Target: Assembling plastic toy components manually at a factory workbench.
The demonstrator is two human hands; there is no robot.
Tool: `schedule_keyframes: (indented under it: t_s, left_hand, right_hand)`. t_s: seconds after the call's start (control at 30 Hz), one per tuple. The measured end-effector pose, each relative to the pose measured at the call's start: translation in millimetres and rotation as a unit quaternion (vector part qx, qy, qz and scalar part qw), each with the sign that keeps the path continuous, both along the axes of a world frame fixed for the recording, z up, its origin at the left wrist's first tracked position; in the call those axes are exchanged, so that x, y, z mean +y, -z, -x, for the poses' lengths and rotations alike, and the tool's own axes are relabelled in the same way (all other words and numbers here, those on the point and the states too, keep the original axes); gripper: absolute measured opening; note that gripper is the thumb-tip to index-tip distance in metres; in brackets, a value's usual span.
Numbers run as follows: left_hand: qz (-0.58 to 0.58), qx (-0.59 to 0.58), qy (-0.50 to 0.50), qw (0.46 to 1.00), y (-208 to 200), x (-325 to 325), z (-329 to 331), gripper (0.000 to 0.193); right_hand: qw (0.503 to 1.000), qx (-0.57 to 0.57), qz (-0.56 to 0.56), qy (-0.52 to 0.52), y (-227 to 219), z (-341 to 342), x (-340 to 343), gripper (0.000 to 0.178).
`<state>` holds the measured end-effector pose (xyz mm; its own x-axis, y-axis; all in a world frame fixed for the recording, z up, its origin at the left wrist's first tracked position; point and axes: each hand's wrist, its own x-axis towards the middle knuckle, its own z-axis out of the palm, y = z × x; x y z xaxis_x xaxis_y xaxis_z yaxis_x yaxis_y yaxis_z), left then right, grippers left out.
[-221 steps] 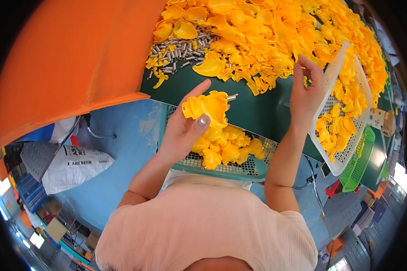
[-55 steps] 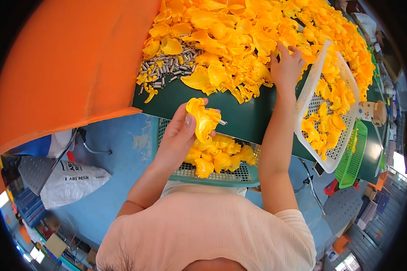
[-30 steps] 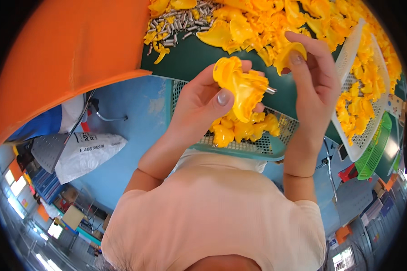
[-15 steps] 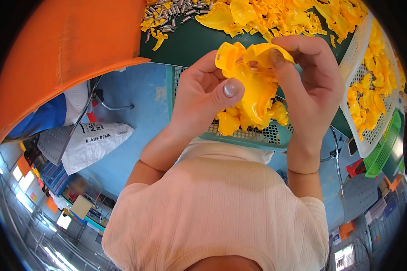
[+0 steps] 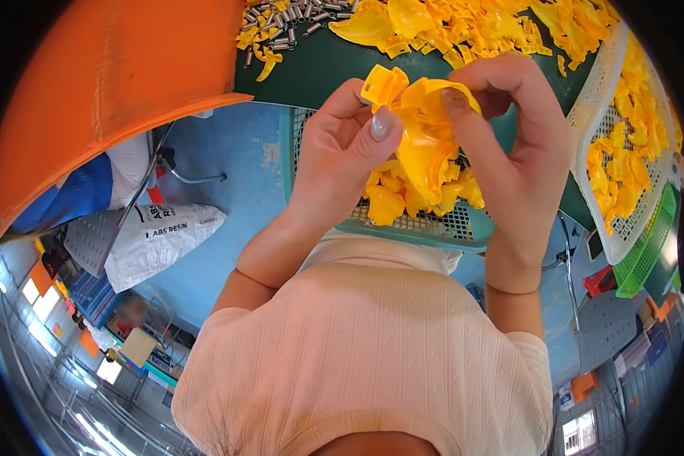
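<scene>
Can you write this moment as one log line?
left hand: holds yellow shell | right hand: pinches curved yellow piece | below: teal basket

The left hand (image 5: 336,156) is held at the upper centre of the frame, its fingers (image 5: 346,99) curled and its thumb (image 5: 380,128) pressed in a grip. Just right of it, the right hand (image 5: 518,140) is raised, with right thumb (image 5: 467,118) and index finger (image 5: 501,68) bent into a pinch. The left forearm (image 5: 273,251) is slanted up toward the centre, while the right forearm (image 5: 513,254) is held nearly upright.
</scene>
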<state>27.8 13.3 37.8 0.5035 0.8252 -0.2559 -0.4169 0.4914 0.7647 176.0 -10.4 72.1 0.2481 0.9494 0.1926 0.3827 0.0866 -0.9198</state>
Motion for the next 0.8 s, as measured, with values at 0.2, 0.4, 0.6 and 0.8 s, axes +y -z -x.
schedule_keyframes:
  t_s: [0.2,0.4,0.6,0.8]
  left_hand:
    - [-0.011,0.011,0.0,1.0,-2.1,-0.1,-1.0,0.03]
    - [-0.015,0.038,-0.005,0.999,-0.5,-0.6,0.8,0.029]
    - [-0.027,0.055,0.002,0.998,-1.9,2.9,1.8,0.027]
    - [-0.025,0.08,0.001,0.996,-2.6,4.2,2.4,0.027]
  right_hand:
    - [1.0,-0.022,-0.01,-0.015,7.7,-1.1,1.7,0.012]
    - [0.994,-0.099,0.005,-0.044,6.2,-4.0,3.0,0.014]
    - [0.991,-0.125,-0.023,-0.042,3.1,-2.1,2.4,0.017]
    - [0.982,-0.182,-0.041,-0.018,4.0,4.4,4.6,0.019]
